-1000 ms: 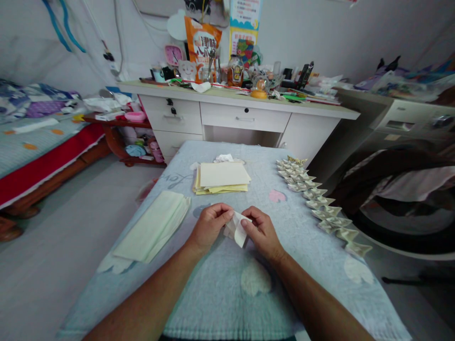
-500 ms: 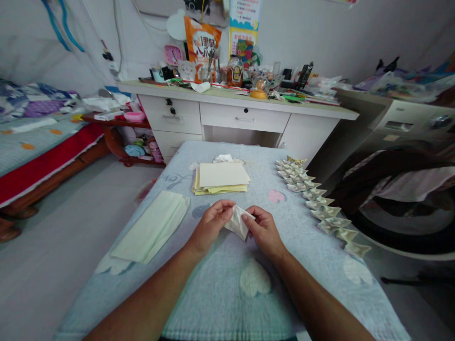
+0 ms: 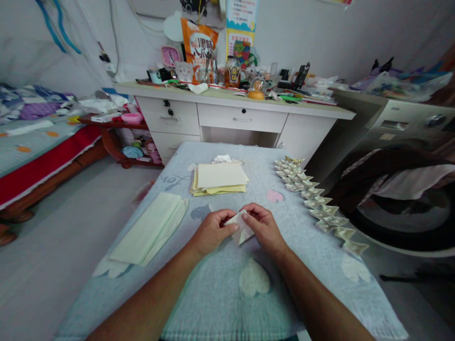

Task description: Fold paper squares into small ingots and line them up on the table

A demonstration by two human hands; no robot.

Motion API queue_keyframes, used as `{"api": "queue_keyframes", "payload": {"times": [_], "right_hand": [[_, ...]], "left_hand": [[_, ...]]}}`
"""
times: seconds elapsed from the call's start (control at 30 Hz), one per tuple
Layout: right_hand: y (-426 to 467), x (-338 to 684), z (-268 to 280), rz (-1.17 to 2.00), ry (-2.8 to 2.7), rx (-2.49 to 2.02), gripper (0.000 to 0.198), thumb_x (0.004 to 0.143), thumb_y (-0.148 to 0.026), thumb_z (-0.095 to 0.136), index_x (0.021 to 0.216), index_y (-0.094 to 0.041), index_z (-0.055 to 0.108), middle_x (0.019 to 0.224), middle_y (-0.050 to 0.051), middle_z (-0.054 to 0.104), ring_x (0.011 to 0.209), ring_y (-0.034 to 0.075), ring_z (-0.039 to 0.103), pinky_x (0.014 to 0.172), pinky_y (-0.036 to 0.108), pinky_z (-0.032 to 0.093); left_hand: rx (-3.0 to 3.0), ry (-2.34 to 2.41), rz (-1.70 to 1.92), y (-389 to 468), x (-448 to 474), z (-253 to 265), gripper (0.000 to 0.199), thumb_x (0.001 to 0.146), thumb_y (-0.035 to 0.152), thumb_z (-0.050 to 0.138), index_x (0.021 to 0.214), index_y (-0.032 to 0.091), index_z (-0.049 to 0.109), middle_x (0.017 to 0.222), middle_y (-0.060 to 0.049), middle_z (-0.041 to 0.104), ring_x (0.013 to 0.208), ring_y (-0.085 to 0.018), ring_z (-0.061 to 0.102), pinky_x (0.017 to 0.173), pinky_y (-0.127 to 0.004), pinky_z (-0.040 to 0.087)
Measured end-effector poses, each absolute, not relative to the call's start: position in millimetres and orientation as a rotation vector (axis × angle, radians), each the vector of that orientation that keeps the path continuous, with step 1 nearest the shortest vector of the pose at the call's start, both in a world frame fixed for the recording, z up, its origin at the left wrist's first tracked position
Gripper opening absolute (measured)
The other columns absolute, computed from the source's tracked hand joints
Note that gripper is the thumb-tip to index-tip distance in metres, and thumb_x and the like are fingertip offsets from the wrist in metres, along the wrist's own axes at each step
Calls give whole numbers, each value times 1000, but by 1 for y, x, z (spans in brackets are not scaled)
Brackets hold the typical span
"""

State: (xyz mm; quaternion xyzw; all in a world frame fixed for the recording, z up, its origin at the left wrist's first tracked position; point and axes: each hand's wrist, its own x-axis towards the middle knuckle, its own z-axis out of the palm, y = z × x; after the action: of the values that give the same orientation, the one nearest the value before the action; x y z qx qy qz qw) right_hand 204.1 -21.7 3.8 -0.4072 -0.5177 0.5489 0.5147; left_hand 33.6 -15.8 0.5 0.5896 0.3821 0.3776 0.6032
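A small piece of folded white paper is held between my two hands, just above the cloth-covered table. My left hand pinches its left edge, thumb in front and fingers behind. My right hand grips the upper right side, with the thumb pressed on the paper's face. Beyond my hands lies a stack of cream and yellow paper sheets. To the left rests a pile of pale green paper. Along the right edge runs a row of folded paper pieces with pointed ends.
A crumpled white tissue lies behind the paper stack. Past the table stands a white desk crowded with jars, a snack bag and a pink clock. A washing machine is at the right, a bed at the left.
The folded paper has been turned in my hands and now shows a pointed top and a triangular face. My left thumb has moved lower, and my right hand reaches over the top edge.
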Motion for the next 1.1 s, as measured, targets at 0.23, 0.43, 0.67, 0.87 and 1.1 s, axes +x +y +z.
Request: {"api": "queue_keyframes", "payload": {"times": [0.23, 0.43, 0.67, 0.87, 1.1], "right_hand": [[-22, 206, 4, 1412, -1131, -956, 23, 72, -37, 73, 71, -17, 63, 58, -4, 54, 50, 8, 44, 49, 20, 33], [-23, 202, 8, 1415, -1071, -991, 27, 69, -38, 75, 65, -16, 59, 55, -5, 51, 48, 7, 41, 47, 20, 31], [-19, 203, 0, 1369, -1017, -1018, 25, 73, -39, 71, 72, -18, 57, 58, -5, 51, 48, 8, 40, 45, 20, 32], [-18, 205, -3, 1212, -1193, -923, 34, 79, -34, 65, 108, -27, 49, 86, -1, 51, 69, 12, 50, 58, 22, 43], [-25, 207, 1, 760, -1763, -985, 23, 83, -21, 59, 106, -26, 61, 108, 5, 45, 103, 20, 47, 88, 34, 44]], "left_hand": [[1406, 955, 934, -14, 33, -2, 25, 80, 37, 62, 86, 14, 69, 72, 0, 62, 66, -13, 52, 61, -22, 39], [1404, 967, 935, -14, 33, -3, 27, 81, 39, 60, 83, 13, 67, 68, 1, 58, 62, -11, 50, 57, -21, 37], [1339, 880, 867, -15, 37, -3, 25, 75, 35, 68, 84, 13, 59, 68, 2, 56, 62, -11, 50, 57, -20, 39], [1301, 975, 959, -13, 36, -4, 19, 78, 31, 64, 84, 14, 59, 62, 4, 52, 56, -8, 46, 52, -19, 34], [1269, 1003, 1044, -13, 37, -1, 16, 77, 28, 63, 86, 16, 57, 69, 3, 57, 61, -9, 51, 57, -19, 39]]}}
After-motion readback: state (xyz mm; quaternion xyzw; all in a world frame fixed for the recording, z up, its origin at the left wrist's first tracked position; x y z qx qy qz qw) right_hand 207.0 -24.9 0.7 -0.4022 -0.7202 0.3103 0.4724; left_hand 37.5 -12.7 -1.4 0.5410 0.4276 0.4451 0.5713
